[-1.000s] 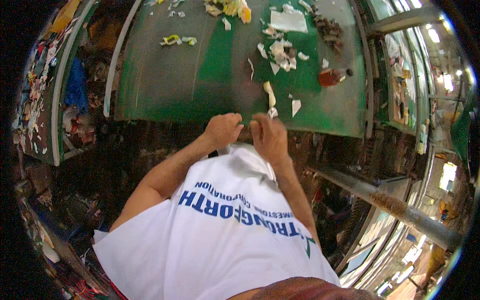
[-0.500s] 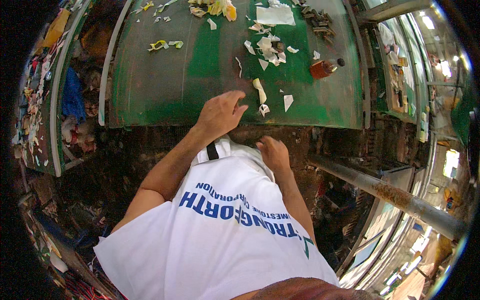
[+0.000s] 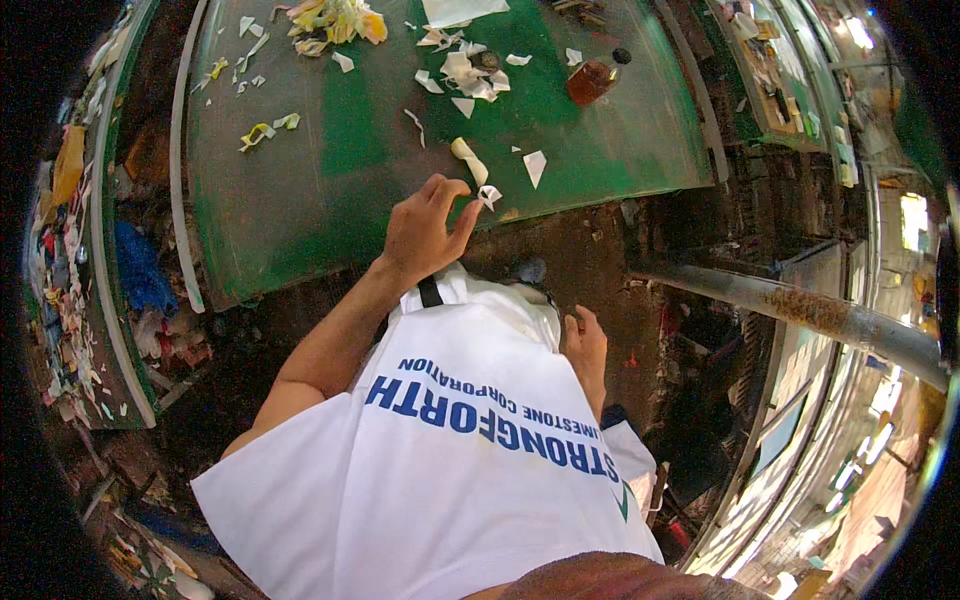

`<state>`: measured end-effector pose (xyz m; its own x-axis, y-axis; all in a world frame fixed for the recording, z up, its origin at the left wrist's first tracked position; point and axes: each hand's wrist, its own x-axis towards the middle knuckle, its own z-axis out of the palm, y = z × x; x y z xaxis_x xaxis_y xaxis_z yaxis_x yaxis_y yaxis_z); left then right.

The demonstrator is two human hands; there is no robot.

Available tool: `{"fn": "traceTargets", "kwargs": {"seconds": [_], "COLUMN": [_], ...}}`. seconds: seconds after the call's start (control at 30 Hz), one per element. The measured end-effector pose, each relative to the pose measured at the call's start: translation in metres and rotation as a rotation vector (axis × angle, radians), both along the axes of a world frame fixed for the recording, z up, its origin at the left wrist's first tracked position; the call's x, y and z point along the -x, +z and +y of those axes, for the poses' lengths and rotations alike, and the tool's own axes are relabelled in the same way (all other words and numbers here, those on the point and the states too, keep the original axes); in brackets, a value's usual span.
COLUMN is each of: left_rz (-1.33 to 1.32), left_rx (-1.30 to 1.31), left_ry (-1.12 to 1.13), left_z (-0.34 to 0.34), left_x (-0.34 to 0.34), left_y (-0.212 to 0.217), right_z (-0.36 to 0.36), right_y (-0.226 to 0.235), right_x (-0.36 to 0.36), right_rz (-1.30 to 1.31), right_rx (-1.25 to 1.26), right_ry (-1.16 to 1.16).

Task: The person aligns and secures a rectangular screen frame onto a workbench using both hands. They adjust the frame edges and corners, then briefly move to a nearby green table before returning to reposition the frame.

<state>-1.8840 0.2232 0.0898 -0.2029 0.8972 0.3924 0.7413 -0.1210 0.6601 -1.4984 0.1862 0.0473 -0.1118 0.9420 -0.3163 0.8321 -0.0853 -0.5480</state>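
Note:
My left hand (image 3: 428,230) reaches over the near edge of the green belt (image 3: 330,230). Its thumb and forefinger are bent and apart, with their tips right beside a small crumpled white paper scrap (image 3: 489,196). Just beyond lies a pale yellowish strip (image 3: 470,160), and to its right a white triangular piece (image 3: 535,168). Close to the right side of my white shirt hangs my right hand (image 3: 586,350), its fingers loosely bent and nothing visible in them.
Farther up the belt lie a bottle of reddish-brown liquid (image 3: 594,80), a cluster of white scraps (image 3: 470,75) and a yellow-white heap (image 3: 335,25). A rusty metal pipe (image 3: 800,305) runs at the right. Another littered belt (image 3: 75,290) stands at the left.
The view has turned, so the belt and its scraps sit tilted and farther left. My left hand has come closer to the crumpled scrap. My right hand has dropped back along my side.

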Motion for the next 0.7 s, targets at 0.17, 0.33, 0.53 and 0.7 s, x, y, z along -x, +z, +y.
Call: {"fn": "traceTargets", "kwargs": {"seconds": [0.17,0.33,0.53,0.7], "left_rz": [-0.122,0.004,0.287,0.381], "left_rx": [-0.100,-0.296,0.019,-0.055], "left_ry": [0.012,0.149,0.457,0.536], "left_z": [0.002,0.009,-0.025,-0.036], "left_x": [-0.012,-0.010,0.004,-0.017], "left_y": [0.030,-0.012,-0.036,-0.040], "right_z": [0.002,0.027,0.069,0.084], "right_y": [-0.008,-0.012,-0.031,-0.059], "right_x": [-0.006,-0.037,-0.103,-0.146], "right_rz": [0.022,0.145,0.068,0.019], "right_rx": [0.134,0.109,0.008,-0.108], "right_ry": [0.093,-0.055,0.145,0.376]}}
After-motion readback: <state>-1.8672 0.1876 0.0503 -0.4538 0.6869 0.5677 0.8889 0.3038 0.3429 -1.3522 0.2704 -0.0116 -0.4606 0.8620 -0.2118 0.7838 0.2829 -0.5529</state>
